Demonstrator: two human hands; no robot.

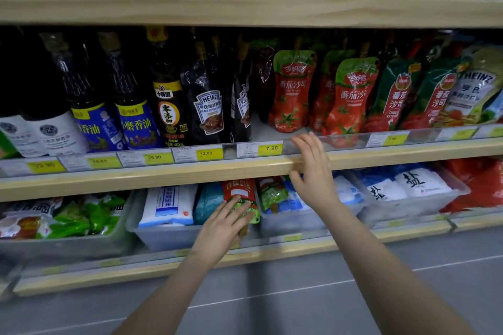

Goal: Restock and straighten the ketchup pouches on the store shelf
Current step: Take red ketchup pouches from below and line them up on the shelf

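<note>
L hand (226, 223) on ketchup pouch (241, 198), lower shelf.
Fingers flat on it; R hand (313, 168) spread, fingertips at middle shelf edge (190, 171).

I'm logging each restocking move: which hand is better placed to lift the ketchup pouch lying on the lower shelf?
Left. The left hand already lies on the ketchup pouch on the lower shelf, while the right hand is up at the middle shelf edge, off the pouch.
</note>
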